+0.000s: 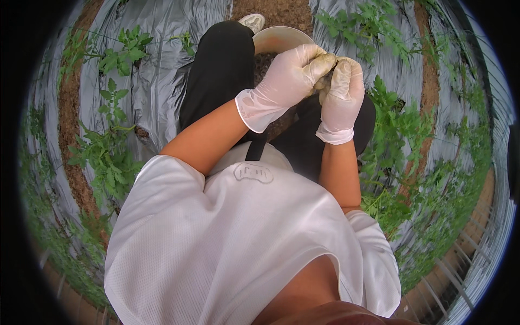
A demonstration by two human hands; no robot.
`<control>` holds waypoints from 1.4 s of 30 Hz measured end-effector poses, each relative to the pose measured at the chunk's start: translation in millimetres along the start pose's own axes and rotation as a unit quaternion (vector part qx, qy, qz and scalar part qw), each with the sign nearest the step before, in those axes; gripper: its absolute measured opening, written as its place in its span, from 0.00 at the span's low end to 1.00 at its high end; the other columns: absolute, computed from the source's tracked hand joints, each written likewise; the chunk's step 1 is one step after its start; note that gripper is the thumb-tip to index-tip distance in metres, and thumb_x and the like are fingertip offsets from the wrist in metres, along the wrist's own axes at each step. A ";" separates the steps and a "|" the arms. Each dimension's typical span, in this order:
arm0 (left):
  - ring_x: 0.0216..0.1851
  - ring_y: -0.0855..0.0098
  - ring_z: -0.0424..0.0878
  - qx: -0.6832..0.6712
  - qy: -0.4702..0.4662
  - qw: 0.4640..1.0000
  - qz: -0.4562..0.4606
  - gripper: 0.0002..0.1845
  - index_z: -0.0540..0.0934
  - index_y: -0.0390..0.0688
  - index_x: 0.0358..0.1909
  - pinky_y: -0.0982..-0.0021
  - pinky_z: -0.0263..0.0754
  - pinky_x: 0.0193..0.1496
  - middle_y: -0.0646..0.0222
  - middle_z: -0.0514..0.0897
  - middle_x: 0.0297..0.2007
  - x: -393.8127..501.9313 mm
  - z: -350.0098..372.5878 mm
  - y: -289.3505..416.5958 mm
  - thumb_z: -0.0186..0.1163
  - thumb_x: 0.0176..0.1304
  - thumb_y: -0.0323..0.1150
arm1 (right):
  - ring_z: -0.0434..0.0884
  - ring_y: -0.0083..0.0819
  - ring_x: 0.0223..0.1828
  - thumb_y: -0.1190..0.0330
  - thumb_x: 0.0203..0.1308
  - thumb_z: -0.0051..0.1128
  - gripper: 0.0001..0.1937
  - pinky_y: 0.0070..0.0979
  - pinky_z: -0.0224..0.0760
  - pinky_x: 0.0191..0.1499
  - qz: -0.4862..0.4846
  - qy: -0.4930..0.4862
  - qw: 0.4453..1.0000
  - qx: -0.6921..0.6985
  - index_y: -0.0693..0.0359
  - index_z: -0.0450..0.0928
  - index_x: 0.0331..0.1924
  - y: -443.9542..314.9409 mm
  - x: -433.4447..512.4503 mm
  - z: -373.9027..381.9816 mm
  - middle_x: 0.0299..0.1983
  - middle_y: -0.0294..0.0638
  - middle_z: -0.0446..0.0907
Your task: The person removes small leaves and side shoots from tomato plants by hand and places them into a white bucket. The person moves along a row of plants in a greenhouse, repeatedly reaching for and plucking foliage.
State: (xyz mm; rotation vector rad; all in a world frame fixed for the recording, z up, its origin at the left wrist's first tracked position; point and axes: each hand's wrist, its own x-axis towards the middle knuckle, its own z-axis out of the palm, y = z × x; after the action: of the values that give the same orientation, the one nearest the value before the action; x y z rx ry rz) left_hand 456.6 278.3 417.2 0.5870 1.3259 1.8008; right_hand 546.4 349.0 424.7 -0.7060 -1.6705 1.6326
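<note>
My left hand (290, 75), in a thin translucent glove with stained fingertips, is pinched closed above the right side of a pale bucket (284, 34). Close against it, my right hand (343, 87), gloved the same way, also has its fingers bent inward. A small dark object (327, 75) shows between the fingertips of both hands; most of it is hidden, and I cannot tell what it is. Many small dark pieces (263, 67) lie inside the bucket, which stands between my knees, partly covered by my left hand and forearm.
Silver-grey plastic mulch film (162, 77) covers the beds on both sides. Leafy young plants, seemingly tomato, grow through it at left (107, 162) and right (390, 109). Bare soil (272, 14) runs ahead past my shoe (252, 22). Thin green strings cross the rows.
</note>
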 end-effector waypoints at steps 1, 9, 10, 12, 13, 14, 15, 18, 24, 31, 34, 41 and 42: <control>0.24 0.86 0.71 0.023 0.011 0.999 0.032 0.11 0.79 0.38 0.38 0.81 0.67 0.26 0.76 0.78 0.24 -0.8 1.9 -1.5 0.58 0.68 0.37 | 0.68 0.14 0.22 0.63 0.73 0.45 0.11 0.13 0.62 0.24 -0.029 0.017 0.999 -0.024 0.64 0.72 0.42 3.4 1.2 3.0 0.26 0.31 0.76; 0.25 0.86 0.72 0.075 0.161 0.971 0.163 0.10 0.81 0.36 0.36 0.80 0.70 0.29 0.75 0.81 0.25 -0.3 9.0 -8.7 0.61 0.66 0.34 | 0.78 0.30 0.28 0.63 0.70 0.49 0.12 0.27 0.73 0.34 -0.099 0.064 0.979 -0.167 0.65 0.73 0.40 6.3 8.9 19.9 0.28 0.44 0.80; 0.24 0.85 0.72 0.048 0.170 0.966 0.187 0.11 0.81 0.35 0.35 0.79 0.70 0.28 0.73 0.81 0.24 4.0 7.9 -9.2 0.61 0.66 0.34 | 0.80 0.37 0.28 0.63 0.69 0.50 0.12 0.31 0.74 0.35 -0.131 0.066 0.972 -0.182 0.65 0.74 0.40 4.8 14.1 22.8 0.27 0.48 0.80; 0.22 0.83 0.74 0.034 0.161 0.969 0.182 0.13 0.81 0.34 0.35 0.79 0.71 0.27 0.72 0.81 0.23 17.9 -0.7 -10.0 0.61 0.66 0.37 | 0.80 0.39 0.28 0.61 0.69 0.50 0.13 0.33 0.74 0.36 -0.110 0.035 0.966 -0.231 0.65 0.74 0.39 0.3 28.2 23.2 0.27 0.48 0.80; 0.22 0.83 0.74 0.037 0.129 0.982 0.136 0.14 0.81 0.35 0.36 0.78 0.72 0.28 0.72 0.81 0.23 24.5 -9.1 -10.9 0.61 0.66 0.38 | 0.80 0.39 0.28 0.61 0.69 0.50 0.14 0.34 0.74 0.36 -0.114 0.006 0.961 -0.251 0.65 0.74 0.39 -1.1 35.0 21.9 0.27 0.49 0.80; 0.22 0.82 0.75 0.043 0.097 0.991 0.077 0.14 0.81 0.35 0.36 0.78 0.73 0.29 0.71 0.81 0.23 32.4 -19.0 -13.1 0.60 0.66 0.39 | 0.76 0.21 0.28 0.60 0.71 0.50 0.13 0.21 0.71 0.32 0.029 -0.082 0.966 -0.244 0.63 0.75 0.44 -6.6 48.9 10.5 0.30 0.37 0.78; 0.22 0.82 0.76 0.037 0.060 0.997 0.040 0.15 0.81 0.35 0.36 0.78 0.73 0.29 0.71 0.82 0.23 41.8 -30.7 -16.9 0.60 0.66 0.40 | 0.78 0.20 0.32 0.59 0.70 0.51 0.15 0.20 0.71 0.34 0.091 -0.139 0.946 -0.276 0.63 0.76 0.47 -12.9 65.5 -3.2 0.31 0.37 0.79; 0.31 0.68 0.84 0.336 0.003 0.938 -0.087 0.20 0.83 0.38 0.43 0.68 0.77 0.38 0.62 0.86 0.31 82.1 -70.7 -41.5 0.57 0.65 0.46 | 0.79 0.22 0.34 0.53 0.69 0.51 0.21 0.21 0.71 0.39 0.049 -0.116 0.954 -0.270 0.65 0.76 0.50 -21.3 99.4 -37.6 0.35 0.38 0.81; 0.48 0.56 0.81 0.620 -0.249 0.697 -0.262 0.19 0.83 0.44 0.47 0.60 0.73 0.52 0.55 0.85 0.42 133.1 -90.4 -180.7 0.59 0.61 0.45 | 0.77 0.18 0.43 0.61 0.68 0.55 0.20 0.14 0.68 0.47 0.013 -0.151 0.966 -0.212 0.66 0.74 0.56 -4.6 95.1 -55.9 0.44 0.35 0.80; 0.54 0.57 0.79 0.664 -0.166 0.670 -0.288 0.21 0.78 0.47 0.56 0.61 0.75 0.55 0.58 0.80 0.53 144.1 -136.0 -293.2 0.58 0.58 0.30 | 0.77 0.21 0.47 0.68 0.66 0.55 0.20 0.16 0.67 0.53 0.153 -0.050 0.975 -0.155 0.69 0.72 0.58 -33.2 85.5 -89.2 0.47 0.39 0.80; 0.50 0.55 0.82 0.718 -0.196 0.643 -0.183 0.18 0.81 0.44 0.49 0.59 0.81 0.48 0.57 0.83 0.49 153.7 -129.2 -328.0 0.58 0.56 0.23 | 0.78 0.24 0.47 0.65 0.64 0.55 0.22 0.19 0.68 0.51 0.134 -0.044 0.967 -0.211 0.71 0.72 0.58 -37.4 89.1 -96.8 0.49 0.41 0.80; 0.45 0.56 0.85 0.772 -0.263 0.521 -0.251 0.11 0.85 0.42 0.41 0.60 0.80 0.46 0.57 0.86 0.40 173.6 -114.9 -343.4 0.59 0.57 0.27 | 0.79 0.28 0.48 0.62 0.62 0.56 0.25 0.23 0.68 0.54 0.120 -0.044 0.961 -0.246 0.72 0.72 0.57 -42.6 98.9 -110.4 0.54 0.47 0.78; 0.45 0.55 0.84 0.773 -0.269 0.519 -0.247 0.11 0.85 0.41 0.40 0.60 0.80 0.46 0.56 0.86 0.39 175.5 -112.1 -329.7 0.59 0.56 0.27 | 0.79 0.28 0.47 0.63 0.63 0.56 0.24 0.23 0.68 0.54 0.113 -0.036 0.963 -0.241 0.73 0.72 0.57 -42.3 98.5 -111.5 0.54 0.46 0.78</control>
State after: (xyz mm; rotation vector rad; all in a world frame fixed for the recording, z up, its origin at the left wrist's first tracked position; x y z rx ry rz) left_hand 381.5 400.0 54.4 1.2822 2.0044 -0.5122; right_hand 576.5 492.5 473.8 -1.1205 -2.1356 1.4183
